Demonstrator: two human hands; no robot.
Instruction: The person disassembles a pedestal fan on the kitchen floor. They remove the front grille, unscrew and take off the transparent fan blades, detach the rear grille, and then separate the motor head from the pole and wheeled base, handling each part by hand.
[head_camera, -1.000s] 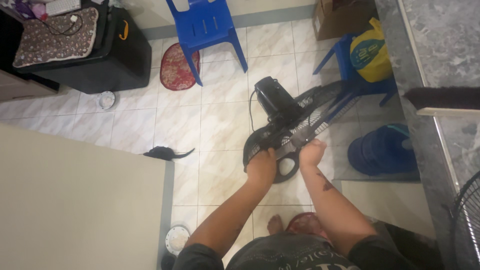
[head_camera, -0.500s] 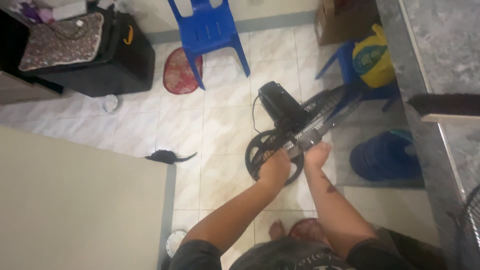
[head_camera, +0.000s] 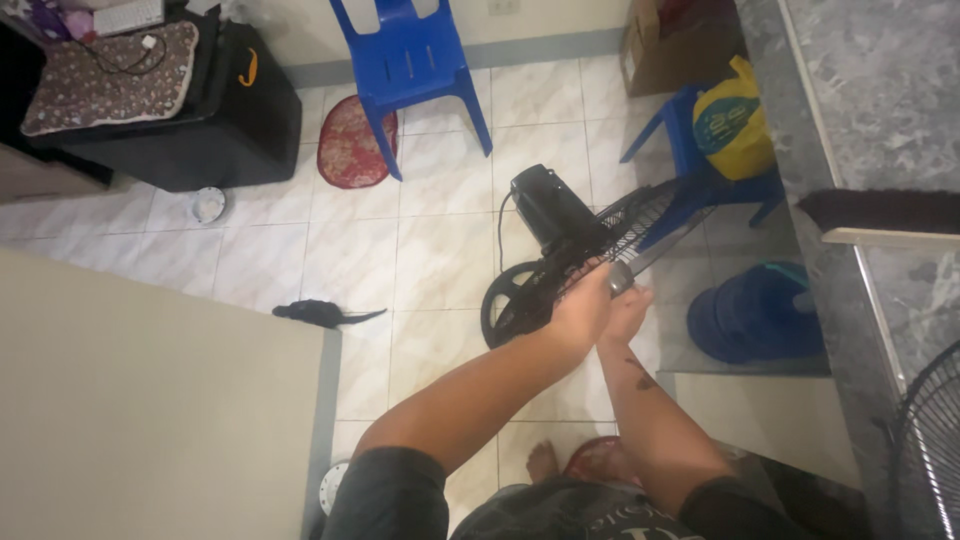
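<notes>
Your hands have shifted onto the fan grille's (head_camera: 640, 230) rim: left hand (head_camera: 578, 312) and right hand (head_camera: 628, 308) are gripping it, fan (head_camera: 550, 215) standing on the floor (head_camera: 440, 250), grille not yet off.

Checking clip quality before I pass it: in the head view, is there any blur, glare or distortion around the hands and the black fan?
Head view: both the left hand and the right hand look soft at their edges on the black wire fan guard; the black fan motor reads fairly clearly; the glossy white floor tiles show mild sheen, no harsh glare; wide-angle lens splays the grey stone counter edge outward.
</notes>
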